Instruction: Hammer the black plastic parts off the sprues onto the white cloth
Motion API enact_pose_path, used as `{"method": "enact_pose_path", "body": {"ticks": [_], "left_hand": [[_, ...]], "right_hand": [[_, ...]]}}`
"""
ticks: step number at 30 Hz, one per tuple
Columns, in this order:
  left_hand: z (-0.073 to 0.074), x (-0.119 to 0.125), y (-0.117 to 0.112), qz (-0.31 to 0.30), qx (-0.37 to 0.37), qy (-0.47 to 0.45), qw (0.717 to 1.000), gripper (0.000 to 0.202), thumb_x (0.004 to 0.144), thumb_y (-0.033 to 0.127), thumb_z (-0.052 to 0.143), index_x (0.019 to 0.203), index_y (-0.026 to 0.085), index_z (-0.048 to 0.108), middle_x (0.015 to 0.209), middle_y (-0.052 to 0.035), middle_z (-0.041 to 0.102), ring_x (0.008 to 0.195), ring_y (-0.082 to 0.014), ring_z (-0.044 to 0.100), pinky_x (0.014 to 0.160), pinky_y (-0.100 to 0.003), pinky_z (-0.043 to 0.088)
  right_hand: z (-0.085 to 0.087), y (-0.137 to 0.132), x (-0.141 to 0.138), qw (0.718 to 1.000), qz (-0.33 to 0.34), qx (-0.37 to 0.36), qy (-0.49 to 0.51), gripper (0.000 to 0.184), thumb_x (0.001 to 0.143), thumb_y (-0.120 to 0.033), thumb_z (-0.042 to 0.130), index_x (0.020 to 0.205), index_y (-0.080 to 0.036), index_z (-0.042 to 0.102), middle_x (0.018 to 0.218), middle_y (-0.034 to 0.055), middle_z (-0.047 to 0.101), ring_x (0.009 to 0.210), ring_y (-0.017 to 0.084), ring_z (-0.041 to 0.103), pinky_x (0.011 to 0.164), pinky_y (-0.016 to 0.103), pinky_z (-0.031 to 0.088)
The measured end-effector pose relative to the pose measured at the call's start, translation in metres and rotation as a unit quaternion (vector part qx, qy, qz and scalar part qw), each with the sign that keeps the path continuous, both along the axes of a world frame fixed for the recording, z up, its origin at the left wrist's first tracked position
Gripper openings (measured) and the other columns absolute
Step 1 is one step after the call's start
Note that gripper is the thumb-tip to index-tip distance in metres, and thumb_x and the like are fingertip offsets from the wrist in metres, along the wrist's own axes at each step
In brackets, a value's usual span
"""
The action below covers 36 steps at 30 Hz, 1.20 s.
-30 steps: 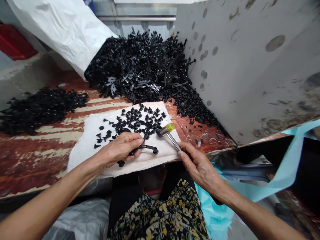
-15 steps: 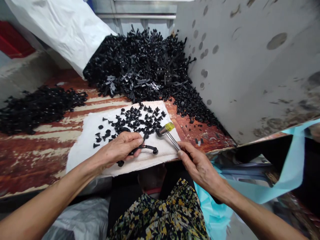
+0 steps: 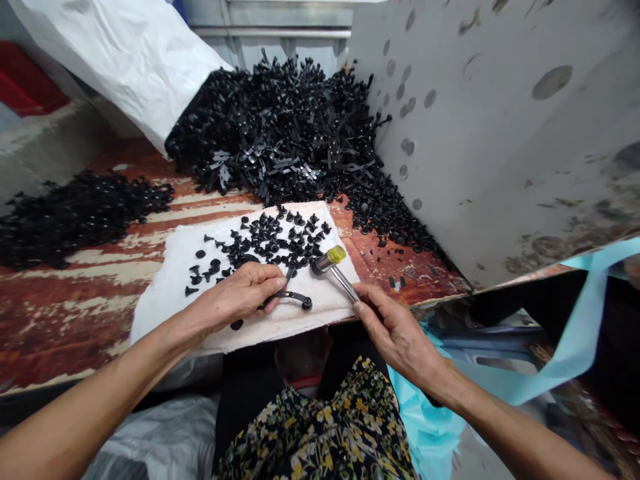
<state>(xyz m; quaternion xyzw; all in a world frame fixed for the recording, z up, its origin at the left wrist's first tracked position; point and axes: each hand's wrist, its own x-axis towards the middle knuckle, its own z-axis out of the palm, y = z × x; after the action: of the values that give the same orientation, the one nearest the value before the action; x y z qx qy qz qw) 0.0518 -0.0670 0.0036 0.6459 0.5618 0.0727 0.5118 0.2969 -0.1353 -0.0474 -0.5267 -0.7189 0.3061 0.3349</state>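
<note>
Your left hand [image 3: 239, 297] pins a curved black plastic strap [image 3: 286, 296] on the white cloth [image 3: 165, 293]; right hand [image 3: 397, 333] grips a small yellow-tipped hammer [image 3: 331, 260]. Loose black studs [image 3: 273, 240] and the big heap [image 3: 285, 127] (mostly untouched) suggest plenty left.

Both forearms are bare, with no sleeves, gloves or rings showing. A dark floral garment [image 3: 330, 427] with yellow flowers covers the lap.

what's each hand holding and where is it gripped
The left hand pinches a black strap piece at its near end. The right hand grips a small hammer low on its metal handle.
</note>
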Motion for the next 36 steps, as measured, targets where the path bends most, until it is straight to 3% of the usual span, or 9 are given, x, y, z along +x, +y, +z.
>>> {"method": "enact_pose_path", "body": {"ticks": [6, 12, 17, 21, 26, 30, 32, 34, 36], "left_hand": [[0.002, 0.002, 0.003, 0.026, -0.026, -0.001, 0.999, 0.029, 0.084, 0.036, 0.045, 0.060, 0.019, 0.045, 0.046, 0.0044, 0.040, 0.040, -0.0062, 0.027, 0.040, -0.018, 0.019], [-0.002, -0.001, 0.005, 0.035, -0.042, -0.013, 0.998, 0.026, 0.082, 0.035, 0.050, 0.061, 0.019, 0.047, 0.048, 0.0049, 0.040, 0.041, -0.0059, 0.028, 0.041, -0.017, 0.019], [-0.003, -0.002, 0.006, 0.046, -0.063, -0.041, 0.996, 0.025, 0.078, 0.037, 0.055, 0.062, 0.019, 0.047, 0.049, 0.0043, 0.045, 0.040, -0.0054, 0.030, 0.040, -0.017, 0.021], [0.000, -0.003, 0.007, 0.022, -0.063, -0.046, 0.997, 0.031, 0.078, 0.041, 0.056, 0.058, 0.019, 0.047, 0.046, 0.0049, 0.043, 0.037, -0.0047, 0.028, 0.038, -0.018, 0.020], [0.001, -0.004, 0.006, 0.007, -0.056, -0.056, 0.997, 0.035, 0.080, 0.043, 0.055, 0.056, 0.019, 0.047, 0.043, 0.0047, 0.042, 0.034, -0.0051, 0.028, 0.036, -0.019, 0.019], [-0.001, -0.001, 0.007, 0.042, -0.076, -0.054, 0.995, 0.032, 0.079, 0.040, 0.058, 0.057, 0.018, 0.048, 0.041, 0.0050, 0.043, 0.033, -0.0048, 0.030, 0.037, -0.018, 0.019], [-0.001, 0.000, 0.007, 0.055, -0.082, -0.050, 0.994, 0.031, 0.078, 0.038, 0.059, 0.057, 0.019, 0.047, 0.041, 0.0048, 0.044, 0.033, -0.0050, 0.031, 0.036, -0.018, 0.019], [-0.003, -0.001, 0.008, 0.045, -0.078, -0.051, 0.995, 0.031, 0.078, 0.038, 0.058, 0.057, 0.019, 0.048, 0.041, 0.0046, 0.044, 0.032, -0.0052, 0.031, 0.035, -0.018, 0.019], [-0.003, -0.002, 0.010, 0.034, -0.076, -0.052, 0.995, 0.031, 0.079, 0.038, 0.057, 0.057, 0.018, 0.049, 0.041, 0.0045, 0.044, 0.032, -0.0051, 0.031, 0.035, -0.018, 0.018]], "right_hand": [[0.000, 0.000, 0.002, 0.999, -0.010, 0.040, -0.014, 0.037, 0.096, -0.025, 0.042, 0.130, -0.016, 0.055, 0.115, 0.0129, 0.072, 0.101, 0.024, 0.070, 0.085, 0.037, 0.056], [0.017, 0.007, -0.008, 0.992, 0.039, 0.116, -0.015, 0.047, 0.094, -0.013, 0.043, 0.141, -0.018, 0.051, 0.139, 0.0126, 0.061, 0.128, 0.021, 0.057, 0.108, 0.037, 0.045], [0.022, 0.015, -0.017, 0.982, 0.072, 0.170, -0.029, 0.056, 0.091, -0.006, 0.041, 0.145, -0.017, 0.046, 0.127, 0.0149, 0.066, 0.117, 0.024, 0.063, 0.099, 0.042, 0.053], [0.026, 0.019, -0.019, 0.979, 0.094, 0.156, -0.095, 0.054, 0.092, -0.007, 0.037, 0.143, -0.017, 0.049, 0.107, 0.0153, 0.069, 0.095, 0.027, 0.068, 0.083, 0.046, 0.058], [0.034, 0.017, -0.020, 0.974, 0.061, 0.211, -0.055, 0.054, 0.095, -0.010, 0.037, 0.147, -0.022, 0.044, 0.100, 0.0113, 0.068, 0.090, 0.023, 0.066, 0.084, 0.041, 0.057], [0.033, 0.019, -0.018, 0.976, 0.087, 0.153, -0.129, 0.055, 0.091, -0.009, 0.039, 0.144, -0.021, 0.050, 0.089, 0.0099, 0.067, 0.075, 0.022, 0.065, 0.071, 0.039, 0.059], [0.034, 0.018, -0.018, 0.975, 0.096, 0.161, -0.117, 0.055, 0.091, -0.008, 0.039, 0.144, -0.021, 0.050, 0.095, 0.0111, 0.068, 0.085, 0.024, 0.067, 0.078, 0.042, 0.059], [0.037, 0.016, -0.019, 0.974, 0.067, 0.211, -0.058, 0.055, 0.094, -0.009, 0.040, 0.146, -0.023, 0.047, 0.111, 0.0119, 0.069, 0.104, 0.025, 0.065, 0.094, 0.045, 0.054], [0.036, 0.014, -0.021, 0.969, 0.036, 0.241, -0.024, 0.054, 0.095, -0.010, 0.040, 0.147, -0.024, 0.045, 0.119, 0.0120, 0.068, 0.111, 0.025, 0.064, 0.101, 0.046, 0.049]]}}
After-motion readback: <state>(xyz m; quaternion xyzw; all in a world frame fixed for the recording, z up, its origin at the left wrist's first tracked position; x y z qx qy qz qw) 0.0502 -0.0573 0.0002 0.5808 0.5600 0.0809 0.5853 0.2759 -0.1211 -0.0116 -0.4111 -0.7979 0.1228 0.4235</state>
